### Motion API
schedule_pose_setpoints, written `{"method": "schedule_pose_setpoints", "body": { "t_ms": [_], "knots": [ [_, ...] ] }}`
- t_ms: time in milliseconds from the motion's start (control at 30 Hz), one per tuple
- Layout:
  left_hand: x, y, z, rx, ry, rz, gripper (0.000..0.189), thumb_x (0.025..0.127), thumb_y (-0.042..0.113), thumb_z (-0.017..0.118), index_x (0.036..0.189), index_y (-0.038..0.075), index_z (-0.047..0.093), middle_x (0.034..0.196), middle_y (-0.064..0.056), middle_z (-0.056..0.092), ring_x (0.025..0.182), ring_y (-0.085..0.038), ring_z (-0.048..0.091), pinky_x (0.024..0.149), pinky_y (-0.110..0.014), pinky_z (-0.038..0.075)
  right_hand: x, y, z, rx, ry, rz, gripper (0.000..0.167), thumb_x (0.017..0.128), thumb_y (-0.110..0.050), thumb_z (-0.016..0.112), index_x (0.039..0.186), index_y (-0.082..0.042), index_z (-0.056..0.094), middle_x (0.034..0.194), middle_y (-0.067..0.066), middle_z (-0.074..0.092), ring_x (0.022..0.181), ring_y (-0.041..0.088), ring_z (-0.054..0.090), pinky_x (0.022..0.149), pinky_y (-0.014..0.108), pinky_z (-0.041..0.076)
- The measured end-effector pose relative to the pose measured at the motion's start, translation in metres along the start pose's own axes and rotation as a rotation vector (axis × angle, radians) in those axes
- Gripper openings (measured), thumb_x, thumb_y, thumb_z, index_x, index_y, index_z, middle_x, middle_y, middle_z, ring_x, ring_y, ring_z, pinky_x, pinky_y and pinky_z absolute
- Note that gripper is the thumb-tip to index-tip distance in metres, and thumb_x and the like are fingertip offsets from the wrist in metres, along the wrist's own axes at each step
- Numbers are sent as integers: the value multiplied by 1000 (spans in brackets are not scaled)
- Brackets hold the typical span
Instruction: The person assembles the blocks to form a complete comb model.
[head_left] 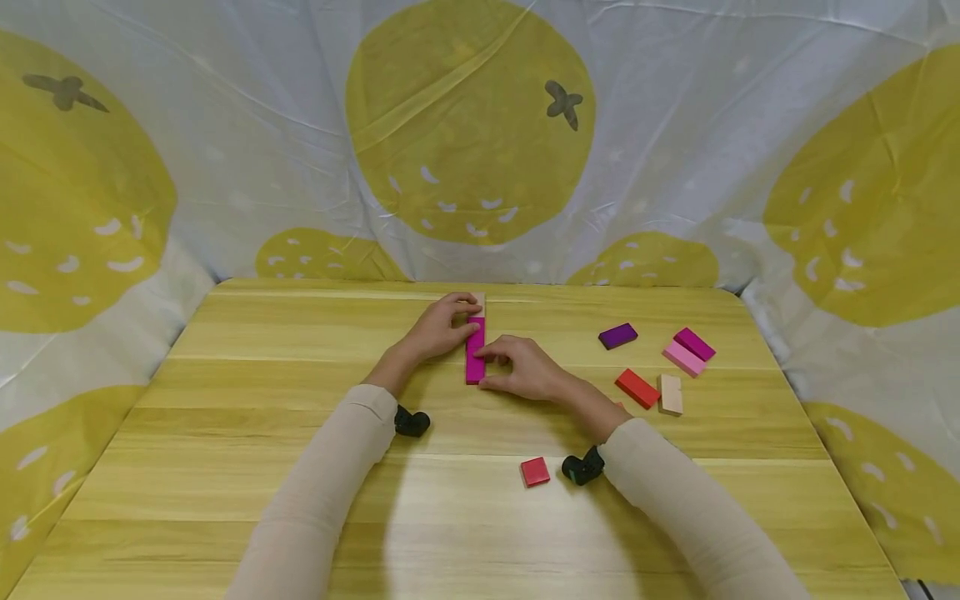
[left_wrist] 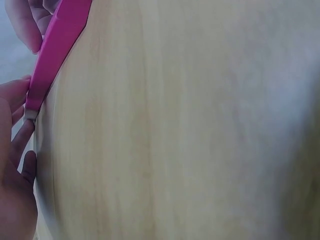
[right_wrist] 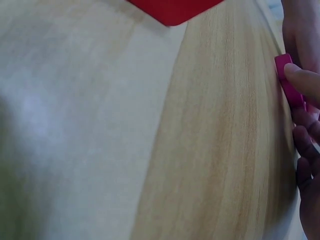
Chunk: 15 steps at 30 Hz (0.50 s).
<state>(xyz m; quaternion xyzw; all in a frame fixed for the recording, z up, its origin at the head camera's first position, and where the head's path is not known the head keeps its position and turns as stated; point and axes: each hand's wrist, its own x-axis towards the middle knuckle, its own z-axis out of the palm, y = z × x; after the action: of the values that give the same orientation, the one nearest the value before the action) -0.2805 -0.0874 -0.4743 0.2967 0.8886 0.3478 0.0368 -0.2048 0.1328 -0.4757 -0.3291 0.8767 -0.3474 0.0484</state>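
Note:
A straight row of blocks lies on the wooden table, running away from me: a beige block (head_left: 481, 302) at the far end and a magenta strip (head_left: 475, 368) nearer. Whether the strip is one block or two is hard to tell. From the left, my left hand (head_left: 438, 327) rests its fingers on the beige block, with the thumb against the magenta side. On the right, my right hand (head_left: 528, 369) pinches the near magenta block, thumb at its near end. The left wrist view shows the magenta strip (left_wrist: 57, 45) edge-on between both hands' fingers.
Right of the hands lie a purple block (head_left: 618, 336), a magenta block (head_left: 695, 343) touching a pink block (head_left: 684, 358), a red-orange block (head_left: 637, 388) and a beige block (head_left: 671, 395). A red square block (head_left: 536, 472) sits near the right wrist camera (head_left: 583, 466). Patterned cloth (head_left: 660, 150) borders the table.

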Motion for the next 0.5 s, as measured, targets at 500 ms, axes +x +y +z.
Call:
{"method": "schedule_pose_setpoints", "body": {
  "t_ms": [500],
  "knots": [
    [1, 2, -1, -2, -1, 3, 38, 102, 15, 68, 134, -5, 66, 144, -16, 54, 137, -32, 47, 116, -43, 37, 2, -1, -1, -23, -11, 16, 42, 90, -27, 84, 125, -7, 73, 106, 2, 67, 91, 16, 58, 79, 31, 51]
  ]
}}
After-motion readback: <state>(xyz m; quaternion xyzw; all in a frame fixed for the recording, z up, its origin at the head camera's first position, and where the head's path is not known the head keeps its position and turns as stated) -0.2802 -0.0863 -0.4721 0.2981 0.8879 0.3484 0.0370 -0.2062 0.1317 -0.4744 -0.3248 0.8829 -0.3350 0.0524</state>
